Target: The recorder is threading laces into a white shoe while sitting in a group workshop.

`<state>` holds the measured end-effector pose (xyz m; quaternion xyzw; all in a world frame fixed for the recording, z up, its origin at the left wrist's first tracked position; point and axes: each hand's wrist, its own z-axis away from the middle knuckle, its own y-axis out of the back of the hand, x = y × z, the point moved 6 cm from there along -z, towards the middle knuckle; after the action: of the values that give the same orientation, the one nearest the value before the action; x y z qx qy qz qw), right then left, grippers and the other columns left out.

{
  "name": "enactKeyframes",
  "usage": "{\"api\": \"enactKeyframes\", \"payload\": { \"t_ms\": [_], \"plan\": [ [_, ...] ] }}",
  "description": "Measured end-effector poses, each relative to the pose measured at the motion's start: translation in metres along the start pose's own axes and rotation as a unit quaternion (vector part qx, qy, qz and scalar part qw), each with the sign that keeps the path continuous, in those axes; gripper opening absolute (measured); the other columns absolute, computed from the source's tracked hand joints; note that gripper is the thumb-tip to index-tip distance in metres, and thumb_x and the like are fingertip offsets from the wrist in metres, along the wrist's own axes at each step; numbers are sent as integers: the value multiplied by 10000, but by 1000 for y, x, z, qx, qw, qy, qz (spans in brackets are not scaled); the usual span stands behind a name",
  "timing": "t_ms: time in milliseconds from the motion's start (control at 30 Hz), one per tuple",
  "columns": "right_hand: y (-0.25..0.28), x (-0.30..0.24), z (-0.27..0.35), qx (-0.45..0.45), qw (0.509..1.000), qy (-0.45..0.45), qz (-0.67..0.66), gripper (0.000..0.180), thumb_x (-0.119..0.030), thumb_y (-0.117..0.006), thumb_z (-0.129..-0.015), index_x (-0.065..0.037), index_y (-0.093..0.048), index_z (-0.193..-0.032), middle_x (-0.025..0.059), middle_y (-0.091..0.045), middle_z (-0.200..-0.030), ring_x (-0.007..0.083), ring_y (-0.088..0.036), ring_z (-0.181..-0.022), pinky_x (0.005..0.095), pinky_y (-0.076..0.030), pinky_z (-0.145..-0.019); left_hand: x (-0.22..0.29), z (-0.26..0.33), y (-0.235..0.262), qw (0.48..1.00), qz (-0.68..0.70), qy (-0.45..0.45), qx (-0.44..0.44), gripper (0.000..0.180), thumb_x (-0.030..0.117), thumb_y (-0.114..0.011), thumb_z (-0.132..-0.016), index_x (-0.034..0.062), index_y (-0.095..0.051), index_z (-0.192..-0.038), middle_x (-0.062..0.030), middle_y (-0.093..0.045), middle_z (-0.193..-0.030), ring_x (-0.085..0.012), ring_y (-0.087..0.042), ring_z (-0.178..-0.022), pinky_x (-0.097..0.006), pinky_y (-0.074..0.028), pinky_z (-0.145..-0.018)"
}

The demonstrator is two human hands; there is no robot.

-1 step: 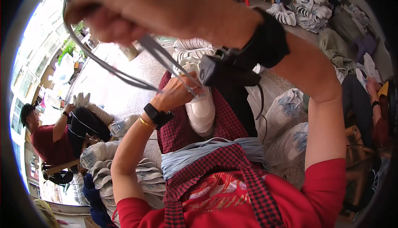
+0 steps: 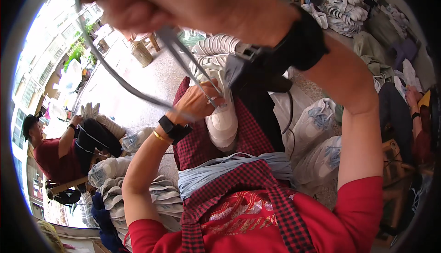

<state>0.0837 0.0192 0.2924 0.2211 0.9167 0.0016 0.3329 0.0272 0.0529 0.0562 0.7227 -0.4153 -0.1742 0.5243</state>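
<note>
A white shoe [image 2: 221,126] lies between my knees on a red-and-black checked apron, its toe toward me. My left hand [image 2: 195,101] grips its upper by the lace opening, fingers curled over the front. My right hand [image 2: 151,5] is raised across the top of the view, blurred, its fingers closed around a light grey-blue shoelace [image 2: 183,56]. Taut strands run from it down to the shoe, while a loose loop hangs to the left. A bundle of pale blue laces [image 2: 234,172] lies across my lap.
White shoes [image 2: 317,119] stand at my right, and stacked shoe uppers [image 2: 124,198] lie at my left. A seated person [image 2: 57,149] works at the left; another person's hand [image 2: 412,96] shows at the far right. More uppers [image 2: 342,5] are piled at the back right.
My right hand has moved slightly up and toward the right, and the loose lace loop has swung. My left hand and the shoe stay in place.
</note>
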Motion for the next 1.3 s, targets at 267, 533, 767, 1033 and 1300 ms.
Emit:
{"api": "enactKeyframes", "payload": {
  "t_ms": [267, 533, 767, 1033, 1300],
  "plan": [
    [62, -40, 53, 109, 991, -52, 53, 392, -367, -278, -1057, -94, -515, -906, -84, -294, -575, 52, -259, -452, 225, -265, -383, -17, 31, -15, 920, 175, 275, 219, 215, 122, -553, -904, -42, -636, -790, -123, -606, -853, -203, -597, -647, -348, -474, -604],
    [104, -54, 67, 45, 999, -18, 12, 347, -290, -308, -1069, -129, -494, -824, -95, -286, -572, 65, -287, -466, 221, -272, -413, -91, 105, -5, 555, 609, 356, 440, 183, 186, -472, -1029, 30, -557, -1073, -114, -677, -911, -156, -578, -706, -256, -448, -596],
    [262, -8, 190, 273, 955, -89, -76, 228, -194, -463, -1034, -91, -463, -830, -53, -300, -630, 100, -324, -585, 240, -315, -529, -192, 255, 20, 416, 603, 371, 571, 253, 75, -326, -1004, -68, -455, -1167, -282, -612, -1159, -345, -641, -1078, -423, -576, -940],
    [323, 49, 434, 65, 612, -572, 542, 276, -233, -583, -904, 0, -680, -795, 165, -673, -692, 285, -695, -676, 379, -566, -631, -204, 314, 59, 652, 336, 623, 273, 244, 145, -548, -890, -65, -541, -1013, -242, -627, -1033, -383, -697, -917, -433, -608, -769],
    [89, 116, 264, -8, 807, -172, 565, 287, -69, -631, -768, -29, -623, -1052, 170, -647, -1015, 358, -611, -993, 454, -492, -892, -67, 105, 37, 950, -14, 226, 216, 184, 21, -670, -822, 15, -653, -1005, -137, -679, -1003, -302, -658, -934, -384, -523, -819]
  ]
}}
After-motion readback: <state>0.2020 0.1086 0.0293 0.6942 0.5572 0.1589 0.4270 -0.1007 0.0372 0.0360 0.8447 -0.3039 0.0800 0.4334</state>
